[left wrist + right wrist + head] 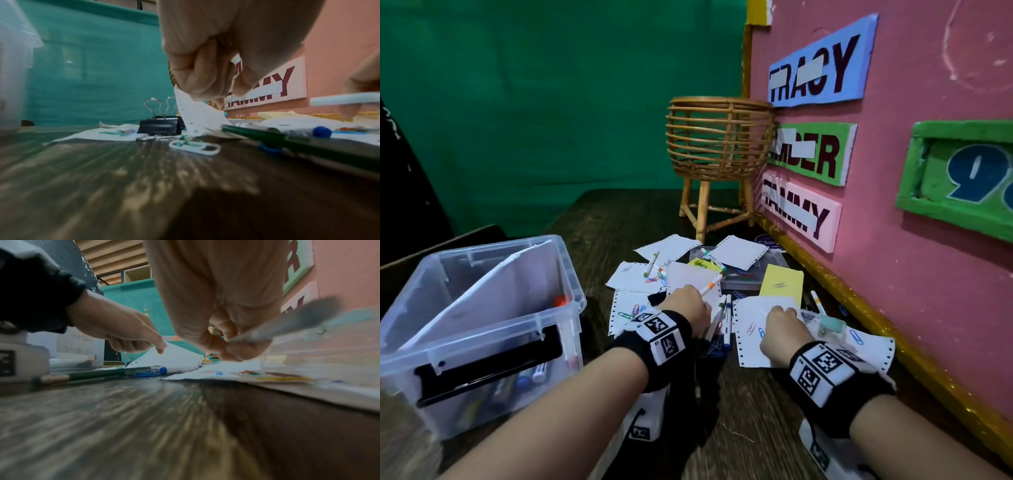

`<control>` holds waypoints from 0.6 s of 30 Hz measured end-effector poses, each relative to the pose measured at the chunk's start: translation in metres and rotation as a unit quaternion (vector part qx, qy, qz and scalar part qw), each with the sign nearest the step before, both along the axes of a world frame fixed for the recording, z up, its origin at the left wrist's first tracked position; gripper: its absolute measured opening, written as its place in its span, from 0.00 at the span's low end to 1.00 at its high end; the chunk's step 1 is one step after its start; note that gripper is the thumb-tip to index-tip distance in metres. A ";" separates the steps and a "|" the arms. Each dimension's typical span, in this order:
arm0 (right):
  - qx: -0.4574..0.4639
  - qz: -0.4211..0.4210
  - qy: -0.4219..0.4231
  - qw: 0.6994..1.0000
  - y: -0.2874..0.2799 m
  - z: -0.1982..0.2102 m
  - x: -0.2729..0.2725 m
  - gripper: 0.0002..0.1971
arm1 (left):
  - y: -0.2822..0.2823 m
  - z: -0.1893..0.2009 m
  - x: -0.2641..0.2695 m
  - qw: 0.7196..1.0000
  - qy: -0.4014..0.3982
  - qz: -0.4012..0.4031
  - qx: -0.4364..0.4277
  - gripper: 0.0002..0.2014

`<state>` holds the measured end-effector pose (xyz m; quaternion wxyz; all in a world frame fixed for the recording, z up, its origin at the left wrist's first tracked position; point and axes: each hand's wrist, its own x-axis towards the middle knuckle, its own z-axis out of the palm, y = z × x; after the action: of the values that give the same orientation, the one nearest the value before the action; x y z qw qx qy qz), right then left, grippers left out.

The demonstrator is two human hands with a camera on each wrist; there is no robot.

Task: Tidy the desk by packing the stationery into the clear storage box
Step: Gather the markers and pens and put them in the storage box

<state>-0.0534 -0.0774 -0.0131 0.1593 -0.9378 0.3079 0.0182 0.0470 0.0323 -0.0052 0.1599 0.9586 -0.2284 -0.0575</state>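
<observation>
The clear storage box (482,325) stands at the left with a white sheet leaning inside and several markers at its bottom. My left hand (688,303) pinches the edge of a white perforated sheet (197,116) and lifts that corner off the desk. A marker with an orange band (710,284) sticks out past its knuckles. My right hand (779,323) hovers low over another sheet (753,329), with its fingers curled round a pale marker (287,327). More markers (727,318), paper clips (194,147) and papers lie between and beyond the hands.
A rattan basket stand (719,144) is at the back beside a pink board (911,274) along the right. A black binder clip (158,125), a green pencil (287,139), a yellow note (780,281) and a flat clear case (743,275) lie among the papers.
</observation>
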 end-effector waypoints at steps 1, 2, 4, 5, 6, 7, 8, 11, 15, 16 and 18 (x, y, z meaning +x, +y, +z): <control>0.004 0.000 -0.010 1.000 0.000 0.000 0.001 0.16 | -0.002 -0.001 0.001 1.000 0.006 -0.016 0.011 0.16; 0.003 0.004 -0.021 1.000 0.000 0.000 0.002 0.16 | -0.005 -0.002 0.002 0.999 0.016 -0.033 0.030 0.17; -0.017 0.022 -0.038 0.999 -0.002 0.000 0.003 0.14 | -0.011 -0.003 0.003 0.994 0.038 -0.059 0.078 0.18; -0.031 0.032 -0.047 0.998 -0.003 0.000 0.003 0.12 | -0.013 -0.004 0.004 0.992 0.044 -0.063 0.098 0.19; -0.044 0.042 -0.058 0.996 -0.003 0.000 0.003 0.11 | -0.015 -0.005 0.004 0.990 0.045 -0.062 0.117 0.20; -0.051 0.057 -0.068 0.995 -0.003 0.000 0.003 0.10 | -0.015 -0.003 0.002 0.987 0.045 -0.064 0.138 0.22; -0.052 0.079 -0.077 0.993 -0.003 -0.001 0.004 0.10 | -0.015 -0.001 0.000 0.984 0.043 -0.068 0.156 0.22; -0.016 0.174 -0.063 0.983 -0.003 -0.005 0.007 0.14 | -0.012 0.007 -0.008 0.987 0.021 -0.067 0.144 0.20; 0.024 0.228 0.036 0.973 -0.005 -0.008 0.009 0.19 | -0.004 0.009 -0.008 0.991 -0.015 -0.027 0.131 0.20; 0.026 0.228 0.045 0.972 -0.005 -0.008 0.010 0.18 | -0.001 0.010 -0.008 0.992 -0.010 -0.005 0.126 0.20; 0.020 0.213 0.041 0.976 -0.003 -0.006 0.010 0.15 | 0.007 0.010 -0.012 0.994 0.007 0.020 0.111 0.20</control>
<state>-0.0433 -0.0806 -0.0195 0.1578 -0.9770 0.1065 0.0959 0.0355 0.0392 0.0044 0.0551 0.9745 -0.1998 -0.0861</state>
